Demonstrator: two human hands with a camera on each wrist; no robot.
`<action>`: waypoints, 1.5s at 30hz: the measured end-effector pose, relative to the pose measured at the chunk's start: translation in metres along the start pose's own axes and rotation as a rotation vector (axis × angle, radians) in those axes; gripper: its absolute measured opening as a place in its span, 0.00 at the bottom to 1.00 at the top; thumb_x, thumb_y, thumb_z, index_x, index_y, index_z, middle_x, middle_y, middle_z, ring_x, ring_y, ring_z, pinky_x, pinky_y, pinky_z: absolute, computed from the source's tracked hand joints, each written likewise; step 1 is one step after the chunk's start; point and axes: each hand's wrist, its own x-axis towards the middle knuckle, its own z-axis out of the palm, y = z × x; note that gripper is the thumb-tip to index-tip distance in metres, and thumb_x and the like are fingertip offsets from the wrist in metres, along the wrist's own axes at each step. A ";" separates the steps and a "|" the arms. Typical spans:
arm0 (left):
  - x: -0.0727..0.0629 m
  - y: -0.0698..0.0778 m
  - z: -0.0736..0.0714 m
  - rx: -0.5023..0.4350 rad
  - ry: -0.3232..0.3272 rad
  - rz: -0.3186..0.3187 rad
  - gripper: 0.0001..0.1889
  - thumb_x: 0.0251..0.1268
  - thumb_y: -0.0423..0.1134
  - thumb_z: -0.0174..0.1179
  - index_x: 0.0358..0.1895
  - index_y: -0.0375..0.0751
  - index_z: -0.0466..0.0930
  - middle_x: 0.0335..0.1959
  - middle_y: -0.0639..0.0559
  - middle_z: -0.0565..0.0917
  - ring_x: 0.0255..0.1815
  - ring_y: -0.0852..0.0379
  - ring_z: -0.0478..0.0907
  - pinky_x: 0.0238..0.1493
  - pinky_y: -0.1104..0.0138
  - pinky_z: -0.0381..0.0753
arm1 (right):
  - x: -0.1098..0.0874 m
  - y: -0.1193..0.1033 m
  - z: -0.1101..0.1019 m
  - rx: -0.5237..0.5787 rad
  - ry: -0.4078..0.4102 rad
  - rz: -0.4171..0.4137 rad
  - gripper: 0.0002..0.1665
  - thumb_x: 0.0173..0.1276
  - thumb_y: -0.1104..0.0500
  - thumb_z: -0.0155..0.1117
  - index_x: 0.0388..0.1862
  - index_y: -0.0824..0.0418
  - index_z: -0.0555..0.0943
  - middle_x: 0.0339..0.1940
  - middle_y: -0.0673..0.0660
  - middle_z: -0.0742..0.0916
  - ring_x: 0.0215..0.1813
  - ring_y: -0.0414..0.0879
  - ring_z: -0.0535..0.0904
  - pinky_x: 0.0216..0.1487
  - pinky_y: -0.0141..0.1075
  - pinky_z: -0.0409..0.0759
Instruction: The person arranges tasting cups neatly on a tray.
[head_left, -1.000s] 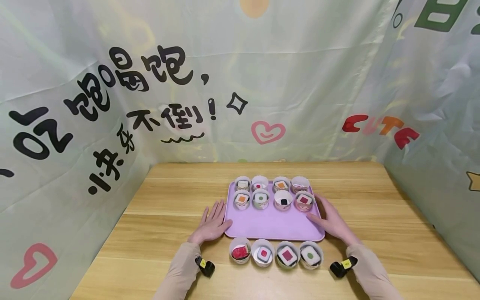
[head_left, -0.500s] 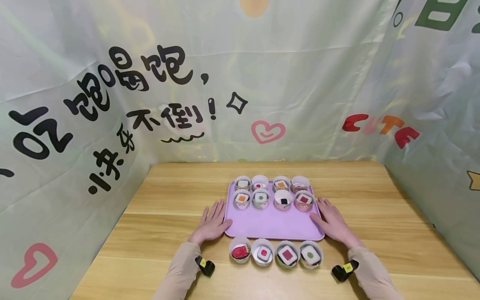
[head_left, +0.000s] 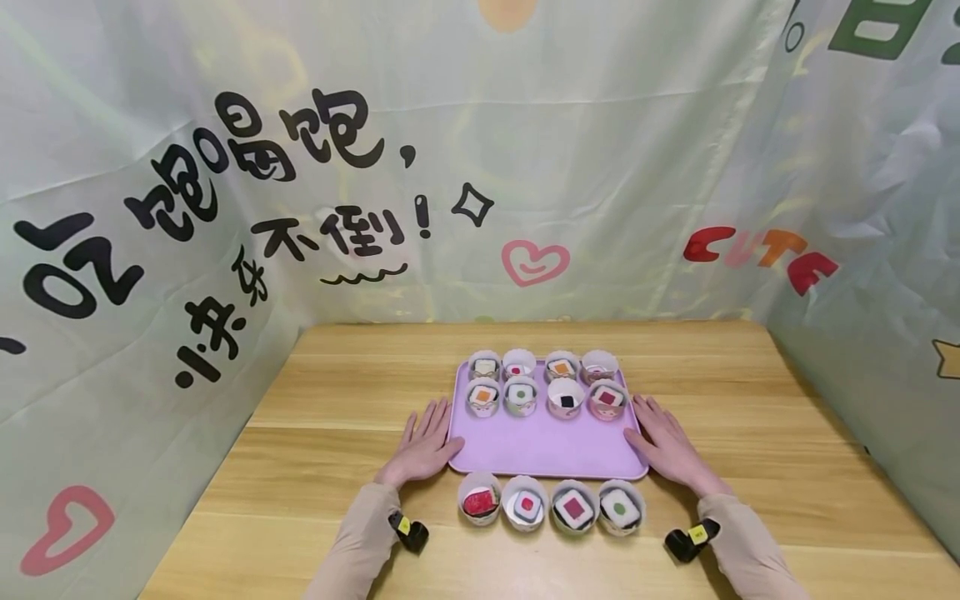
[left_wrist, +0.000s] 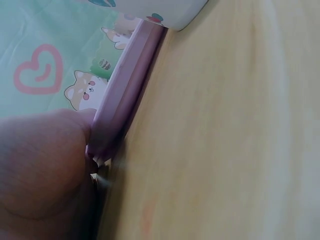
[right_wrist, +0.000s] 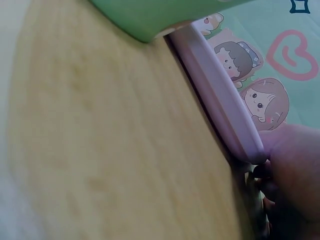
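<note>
A lilac tray (head_left: 540, 446) lies on the wooden table between the two hands. My left hand (head_left: 420, 450) rests flat with straight fingers along its left edge, the thumb touching the rim. On the other side my right hand (head_left: 672, 448) lies likewise, thumb at the right rim. Several paper cups stand in two rows on the tray's far half, among them a cup with a dark-red-centred piece (head_left: 607, 398) and a cup with a black piece (head_left: 566, 400). Small sushi-like pieces sit in the cups. Each wrist view shows the tray's side (left_wrist: 131, 75) beside the thumb.
Several more cups stand in a row in front of the tray, from a cup with a red piece (head_left: 479, 502) to a cup with a green-dotted piece (head_left: 621, 510). A printed cloth (head_left: 615, 167) hangs behind and beside the wooden table (head_left: 322, 400).
My right hand has shifted slightly right, its fingers now lying outside the tray's edge. The left hand, tray and cups stay as they were.
</note>
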 end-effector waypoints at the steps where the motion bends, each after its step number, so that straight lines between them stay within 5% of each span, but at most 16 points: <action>1: 0.000 0.001 -0.001 -0.003 0.001 0.001 0.38 0.80 0.56 0.39 0.81 0.36 0.42 0.85 0.44 0.40 0.86 0.44 0.34 0.83 0.46 0.26 | 0.000 0.000 0.000 0.003 -0.002 0.003 0.38 0.76 0.54 0.55 0.74 0.78 0.61 0.76 0.80 0.62 0.77 0.79 0.50 0.75 0.71 0.47; 18: -0.003 0.001 -0.010 -0.166 0.070 0.020 0.40 0.80 0.54 0.43 0.81 0.34 0.40 0.83 0.37 0.48 0.85 0.40 0.43 0.83 0.44 0.33 | 0.001 -0.001 -0.001 -0.017 0.005 0.002 0.38 0.75 0.54 0.55 0.74 0.78 0.62 0.76 0.79 0.63 0.77 0.78 0.51 0.75 0.70 0.48; 29: -0.006 0.007 -0.020 -0.347 0.038 0.155 0.33 0.79 0.49 0.48 0.79 0.37 0.55 0.82 0.36 0.54 0.85 0.37 0.39 0.83 0.42 0.33 | 0.000 -0.001 0.000 -0.027 0.004 0.011 0.38 0.76 0.53 0.55 0.74 0.77 0.62 0.76 0.78 0.63 0.78 0.77 0.51 0.76 0.69 0.48; 37: -0.012 0.008 -0.024 -0.442 0.066 0.242 0.29 0.76 0.46 0.54 0.75 0.37 0.63 0.77 0.36 0.64 0.80 0.35 0.56 0.78 0.38 0.56 | 0.000 0.000 0.001 -0.031 0.013 0.009 0.38 0.75 0.54 0.56 0.74 0.78 0.62 0.76 0.78 0.64 0.78 0.77 0.52 0.76 0.68 0.48; 45: -0.023 0.012 -0.030 -0.459 -0.031 0.288 0.31 0.68 0.50 0.64 0.72 0.48 0.69 0.72 0.48 0.73 0.75 0.42 0.65 0.74 0.36 0.61 | -0.001 0.000 0.001 -0.026 0.010 0.010 0.38 0.76 0.54 0.55 0.74 0.78 0.62 0.76 0.78 0.64 0.78 0.77 0.52 0.76 0.69 0.48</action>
